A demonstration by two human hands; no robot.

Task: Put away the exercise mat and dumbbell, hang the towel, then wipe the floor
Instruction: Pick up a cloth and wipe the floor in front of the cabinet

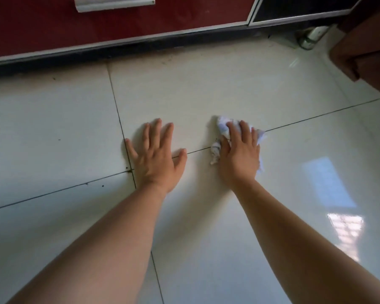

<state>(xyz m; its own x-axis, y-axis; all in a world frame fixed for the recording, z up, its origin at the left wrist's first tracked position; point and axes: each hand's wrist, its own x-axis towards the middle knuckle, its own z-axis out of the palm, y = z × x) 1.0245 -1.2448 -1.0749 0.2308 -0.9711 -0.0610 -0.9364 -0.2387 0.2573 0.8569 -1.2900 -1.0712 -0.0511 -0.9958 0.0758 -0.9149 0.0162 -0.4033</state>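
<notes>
My right hand point(239, 154) presses flat on a crumpled white cloth with pale blue marks point(223, 126) lying on the glossy cream tile floor point(206, 88). Its fingers are spread over the cloth, and bits of cloth stick out past the fingertips and beside the thumb. My left hand point(156, 154) lies flat on the tile to the left of the cloth, fingers spread, holding nothing. No mat, dumbbell or towel rail is in view.
A dark red cabinet front point(119, 25) with a metal handle point(114, 3) runs along the far edge above a black plinth. A brown wooden piece of furniture point(369, 51) stands at the far right, with a metal fitting point(312, 38) on the floor beside it.
</notes>
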